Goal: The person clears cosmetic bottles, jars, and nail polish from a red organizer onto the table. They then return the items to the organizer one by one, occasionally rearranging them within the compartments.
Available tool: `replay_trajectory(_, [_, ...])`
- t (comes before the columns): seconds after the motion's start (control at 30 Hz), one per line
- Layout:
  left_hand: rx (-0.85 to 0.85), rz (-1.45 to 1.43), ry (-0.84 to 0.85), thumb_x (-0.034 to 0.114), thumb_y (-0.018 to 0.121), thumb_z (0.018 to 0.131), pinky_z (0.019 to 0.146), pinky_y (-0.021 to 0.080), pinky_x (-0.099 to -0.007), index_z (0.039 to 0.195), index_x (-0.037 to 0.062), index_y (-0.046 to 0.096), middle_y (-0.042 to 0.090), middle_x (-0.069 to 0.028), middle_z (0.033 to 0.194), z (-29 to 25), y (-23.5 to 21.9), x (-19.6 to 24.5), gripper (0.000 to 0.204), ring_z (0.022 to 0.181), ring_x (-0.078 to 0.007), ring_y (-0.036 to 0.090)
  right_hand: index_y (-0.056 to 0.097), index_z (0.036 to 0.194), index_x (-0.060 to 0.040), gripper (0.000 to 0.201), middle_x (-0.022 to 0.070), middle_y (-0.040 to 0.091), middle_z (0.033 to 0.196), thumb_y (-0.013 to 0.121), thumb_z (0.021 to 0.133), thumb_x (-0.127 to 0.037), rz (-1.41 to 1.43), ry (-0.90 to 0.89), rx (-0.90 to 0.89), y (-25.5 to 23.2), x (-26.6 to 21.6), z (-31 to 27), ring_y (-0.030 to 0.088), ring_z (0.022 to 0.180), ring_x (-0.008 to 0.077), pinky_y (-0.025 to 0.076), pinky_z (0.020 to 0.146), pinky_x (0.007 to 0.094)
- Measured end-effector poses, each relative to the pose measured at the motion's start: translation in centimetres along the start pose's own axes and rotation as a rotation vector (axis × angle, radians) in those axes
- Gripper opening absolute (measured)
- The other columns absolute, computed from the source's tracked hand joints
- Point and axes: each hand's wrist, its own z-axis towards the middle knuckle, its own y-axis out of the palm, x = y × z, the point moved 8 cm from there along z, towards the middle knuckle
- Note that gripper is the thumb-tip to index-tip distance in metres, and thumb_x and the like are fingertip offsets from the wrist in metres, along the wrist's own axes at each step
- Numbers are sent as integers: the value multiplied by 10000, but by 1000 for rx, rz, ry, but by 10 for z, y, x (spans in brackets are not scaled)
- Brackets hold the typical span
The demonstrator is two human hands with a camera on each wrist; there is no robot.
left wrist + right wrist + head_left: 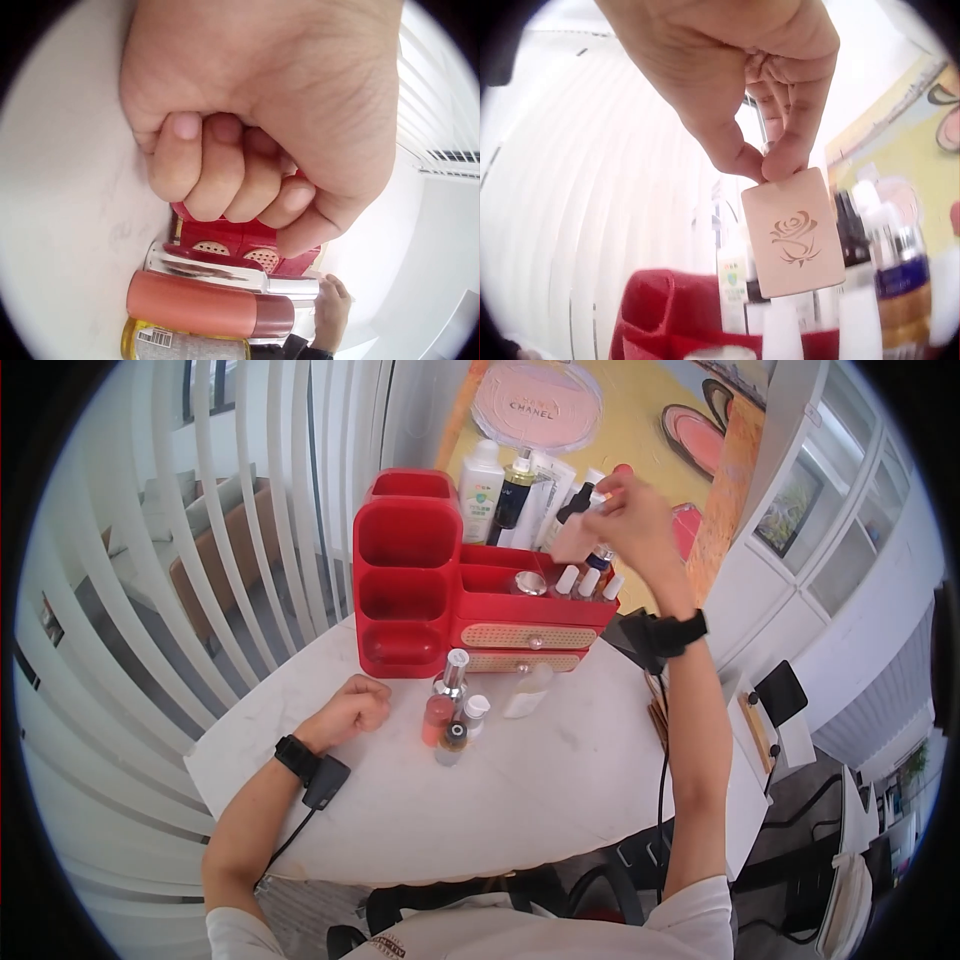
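Observation:
My right hand (635, 535) is raised above the right end of the red organizer (405, 575). Between thumb and fingertips it pinches the top edge of a flat pink case with a rose design (793, 232). Curled into a fist, my left hand (345, 715) rests on the white table, left of a small group of bottles, and holds nothing. That group has a silver-capped bottle (452, 672), a coral-coloured tube (199, 304), a white-capped bottle (474, 715) and a dark-capped bottle (452, 744). A pale translucent bottle (528, 692) lies beside them.
Behind the organizer's trays stand a white bottle (481, 490), a dark pump bottle (512, 500) and several tubes. White-capped small bottles (588, 584) and a round silver-rimmed jar (529, 583) sit in its compartments. White slats (290, 510) rise along the left; a painted board (640, 420) stands behind.

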Motion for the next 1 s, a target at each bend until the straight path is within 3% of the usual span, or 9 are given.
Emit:
replay_trajectory(0.1, [-1,4,8,19,494,788,452,176,-267,582,129,303,282,51,544,-1,1,0,302,463,-63,256,657,1014,3,338,96,660,701,739,706,-110,62,-72,114,-47,-27,-5,662,647,165,522,624,293])
replay_trajectory(0.2, [-16,14,20,20,493,785,450,176,-265,577,129,300,284,49,539,-1,1,0,304,458,-62,259,633,1034,-2,330,75,659,717,734,735,-97,126,-26,-26,-58,-46,-37,647,640,127,510,609,276])
replay_trajectory(0.3, [-18,21,13,19,493,782,451,176,-263,575,130,297,281,49,534,-1,2,0,305,454,-62,259,589,1090,-23,370,62,652,748,744,755,-50,209,32,-207,-35,-50,-94,634,635,108,501,592,252])
replay_trajectory(0.5, [-18,14,8,28,513,814,458,174,-261,587,138,290,273,57,545,-2,2,0,337,463,-61,249,534,1122,-13,422,114,656,740,754,765,-60,245,172,-380,31,-16,-182,672,637,204,533,607,301])
replay_trajectory(0.73, [-5,18,-9,26,520,817,470,183,-259,595,140,291,276,60,560,-1,1,0,339,487,-60,260,467,1171,-25,485,140,669,750,746,774,-39,296,260,-436,66,4,-208,699,670,249,540,617,325])
replay_trajectory(0.93, [11,2,-17,13,504,796,470,185,-260,597,136,291,277,53,560,-2,0,-1,317,485,-65,263,451,1121,-25,449,154,681,798,766,804,-79,310,272,-398,70,10,-212,710,701,259,549,619,321])
replay_trajectory(1.0, [10,4,-18,12,505,796,469,185,-260,597,135,292,278,52,559,-2,1,-2,316,484,-66,264,446,1108,-32,524,149,682,857,831,766,-132,332,291,-377,68,17,-213,701,688,243,550,619,306])
